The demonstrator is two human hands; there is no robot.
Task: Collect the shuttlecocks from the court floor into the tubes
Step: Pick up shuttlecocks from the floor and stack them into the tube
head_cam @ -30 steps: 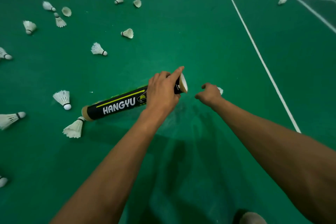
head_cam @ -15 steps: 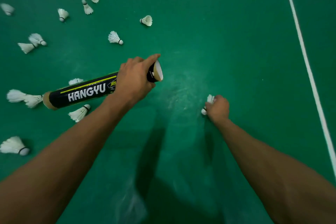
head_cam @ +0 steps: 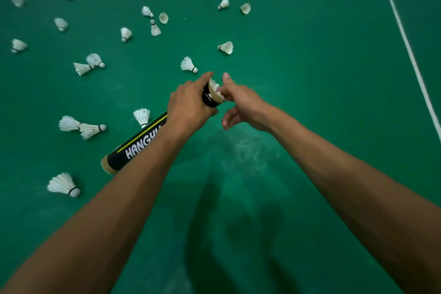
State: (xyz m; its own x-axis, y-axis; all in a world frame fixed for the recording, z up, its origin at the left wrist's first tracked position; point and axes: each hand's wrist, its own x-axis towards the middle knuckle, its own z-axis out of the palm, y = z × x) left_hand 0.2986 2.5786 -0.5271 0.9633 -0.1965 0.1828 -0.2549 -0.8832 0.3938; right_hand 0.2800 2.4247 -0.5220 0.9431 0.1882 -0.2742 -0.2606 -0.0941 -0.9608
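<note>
The fingers (head_cam: 205,79) of the left hand (head_cam: 188,107) are clenched around the black tube (head_cam: 133,150) just behind its open mouth, the forefinger lying along the rim. The right hand (head_cam: 243,105) is at that mouth with its thumb (head_cam: 226,77) raised clear. Its forefinger seems to rest on the white feathers of a shuttlecock (head_cam: 214,86) that sits partly inside the tube, and the other fingers hang loosely curled, grasping nothing. The step in hand looks like seating this shuttlecock. It is best pushed straight along the tube's axis, lightly on the feather rim so that nothing bends, with the left hand holding the mouth steady and tilted up towards the right hand. The tube slants from the hands down towards the near left of the court floor (head_cam: 310,79), its closed end low. Many shuttlecocks lie loose over the left and far parts of the floor, so the task seems far from done. One (head_cam: 189,64) lies just beyond the hands, another (head_cam: 142,117) just beside the tube, and a white line (head_cam: 405,43) runs along the right side.
</note>
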